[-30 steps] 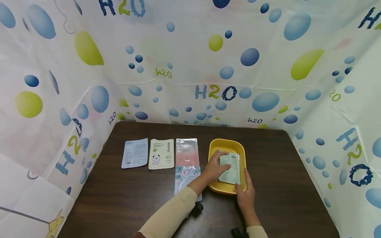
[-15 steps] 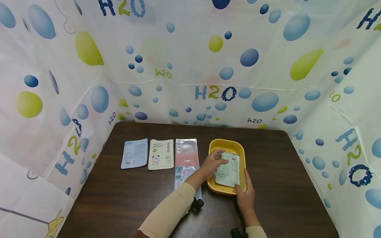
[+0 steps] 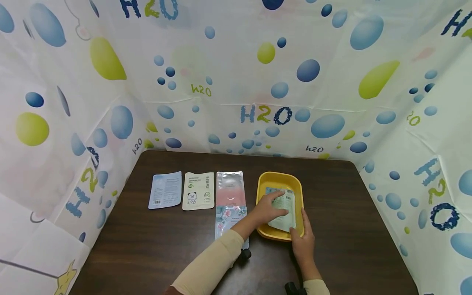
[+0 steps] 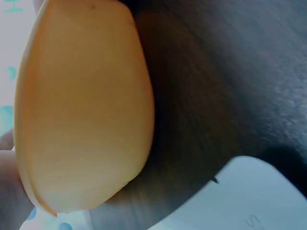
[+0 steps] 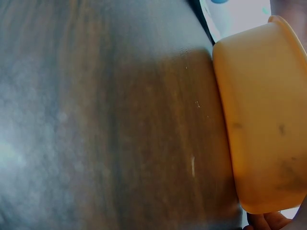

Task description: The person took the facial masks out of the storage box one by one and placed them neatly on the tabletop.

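A yellow tray (image 3: 298, 184) stands right of centre on the table, with a pale green sachet (image 3: 287, 221) lying in it. A bluish sachet edge (image 3: 270, 190) shows beneath the green one. My left hand (image 3: 268, 209) reaches over the tray's left rim, thumb and forefinger spread apart on the green sachet; its other fingers are hidden. With my right hand (image 3: 304, 241) I grip the tray's near right corner, thumb at the rim and fingers along the outer wall. Both wrist views mostly show the tray's outer side, the left wrist view (image 4: 91, 110) and the right wrist view (image 5: 261, 120).
Left of the tray lie a light blue sachet (image 3: 165, 190), a cream sachet with a bear print (image 3: 198, 191) and a long silver, pink and blue packet (image 3: 230, 192), partly under my left forearm. A patterned curtain (image 3: 221, 82) surrounds the dark wooden table (image 3: 368, 246).
My left hand first drew the green sachet slightly left, pinching its upper left side. Now its fingers spread over the sachet, and the bluish edge beneath shows. My right hand stays at the tray.
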Available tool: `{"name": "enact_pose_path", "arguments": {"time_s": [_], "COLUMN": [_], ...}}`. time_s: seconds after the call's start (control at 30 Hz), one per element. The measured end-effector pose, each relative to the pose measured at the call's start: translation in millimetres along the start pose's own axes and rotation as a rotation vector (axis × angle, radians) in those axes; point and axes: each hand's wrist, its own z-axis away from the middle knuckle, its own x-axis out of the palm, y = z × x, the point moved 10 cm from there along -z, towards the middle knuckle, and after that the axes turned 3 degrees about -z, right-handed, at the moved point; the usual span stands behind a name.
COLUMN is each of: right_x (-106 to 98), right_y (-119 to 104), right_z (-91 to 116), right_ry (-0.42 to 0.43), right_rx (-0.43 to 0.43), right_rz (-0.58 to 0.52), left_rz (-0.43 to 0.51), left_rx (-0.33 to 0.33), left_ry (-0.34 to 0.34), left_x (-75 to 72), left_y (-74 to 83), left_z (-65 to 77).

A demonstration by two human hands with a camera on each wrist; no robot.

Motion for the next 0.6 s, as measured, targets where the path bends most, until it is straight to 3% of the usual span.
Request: {"name": "enact_pose_path", "arguments": {"time_s": [0.13,0.27,0.43,0.6], "right_x": [0.4,0.4,0.8,1.0], "right_y": [2.0,1.9,0.2,1.2], "right_z": [0.2,0.8,2.0,0.8], "right_ry": [0.002,0.003,-0.003,0.006], "right_rx": [0.01,0.007,0.008,0.013], "right_rz": [-0.001,0.004,0.012,-0.001], "left_rz": [-0.15,-0.214,-0.185,-0.133], "left_rx": [0.022,0.088,0.086,0.035], "left_ry": [0.003,-0.016,-0.043,0.002], "left_x": [1.9,5.5,9.0,3.2], "left_y": [0.1,3.6,2.0,-1.9], "left_z": [3.0,2.1,0.8,-0.6]}}
